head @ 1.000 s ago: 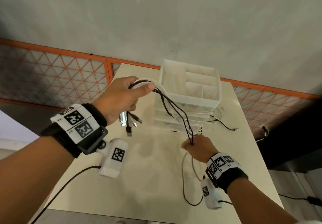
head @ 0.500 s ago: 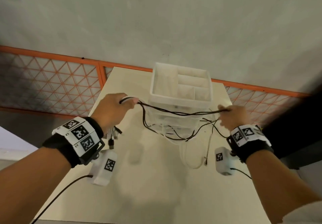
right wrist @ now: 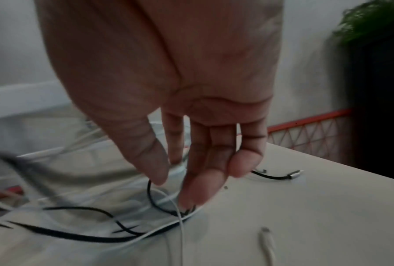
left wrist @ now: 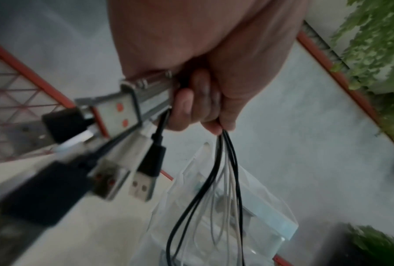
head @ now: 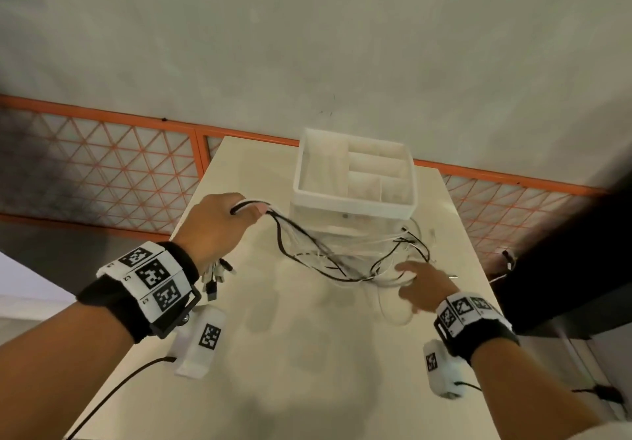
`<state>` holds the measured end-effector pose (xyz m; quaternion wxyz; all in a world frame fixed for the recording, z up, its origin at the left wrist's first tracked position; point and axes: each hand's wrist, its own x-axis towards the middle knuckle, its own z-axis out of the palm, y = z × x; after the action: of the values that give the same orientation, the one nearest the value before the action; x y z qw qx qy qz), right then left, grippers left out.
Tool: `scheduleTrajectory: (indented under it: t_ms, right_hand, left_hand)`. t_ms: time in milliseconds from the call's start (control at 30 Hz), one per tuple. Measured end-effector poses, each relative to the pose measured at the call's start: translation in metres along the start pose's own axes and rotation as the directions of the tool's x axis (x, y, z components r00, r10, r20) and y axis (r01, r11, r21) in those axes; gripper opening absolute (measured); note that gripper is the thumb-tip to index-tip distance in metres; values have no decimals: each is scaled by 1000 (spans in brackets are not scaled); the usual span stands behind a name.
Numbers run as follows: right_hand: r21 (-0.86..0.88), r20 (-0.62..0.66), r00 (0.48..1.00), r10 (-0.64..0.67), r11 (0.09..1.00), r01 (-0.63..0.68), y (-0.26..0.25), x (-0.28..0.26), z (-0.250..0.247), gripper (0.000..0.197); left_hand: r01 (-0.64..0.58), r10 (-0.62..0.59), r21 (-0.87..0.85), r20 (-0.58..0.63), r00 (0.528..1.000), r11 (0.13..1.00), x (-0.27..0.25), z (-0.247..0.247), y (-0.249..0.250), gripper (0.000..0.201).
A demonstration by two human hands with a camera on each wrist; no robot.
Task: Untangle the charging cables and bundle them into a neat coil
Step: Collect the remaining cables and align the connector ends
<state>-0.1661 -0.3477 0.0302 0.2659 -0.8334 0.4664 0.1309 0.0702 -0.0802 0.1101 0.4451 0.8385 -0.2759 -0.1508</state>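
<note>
Risk: cables point(head: 328, 255) held raised at one end only, the rest sagging in crossed black and white loops onto the table point(head: 307, 354) in front of the organiser point(head: 355, 179); a pull now would likely tighten the crossings near the right hand into a knot, or drag loops against the organiser and shift it. Loose ends point(right wrist: 293, 175) lying apart on the table could catch or slip off the edge. Plugs point(left wrist: 143, 181), hanging bunched under the left hand, might swing and snag the strands. Left hand point(head: 219, 227): raised above the table's left side, fingers curled tight round the gathered strands, thumb on top, cables leaving the fist toward the organiser. Right hand point(head: 420, 285): low over the slack, palm down, fingers point(right wrist: 200, 187) straight and slightly spread, tips at a black loop and a white strand; nothing gripped, thumb and forefinger apart. Coil: not yet started, by my reading.
</note>
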Motion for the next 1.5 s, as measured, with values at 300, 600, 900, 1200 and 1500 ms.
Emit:
scheduleTrajectory:
  t_ms: [300,600,900,1200,1500]
  right_hand:
    - [134,-101,721,-685,709,693,-127,-88,0,97]
    - [519,-448,789,-421,596,613,-132,-87,-8,10]
    - [470,-256,732,-632,580,665,-140,-98,0,30]
    - [538,-371,726,-579,504,676,-136,-107,-6,16]
    - [487,-439,666,-603,464,740,-135,-109,4,35]
  left_hand:
    - [-235,171,155,344,923,959,-22,21,36,8]
    - [-160,131,48,368,921,986,-40,16,0,20]
    - [-227,197,51,338,920,973,-30,8,27,12]
    - [323,-51,-703,379,924,633,-38,23,60,57]
    - [335,-156,-751,302,940,569,-35,33,70,22]
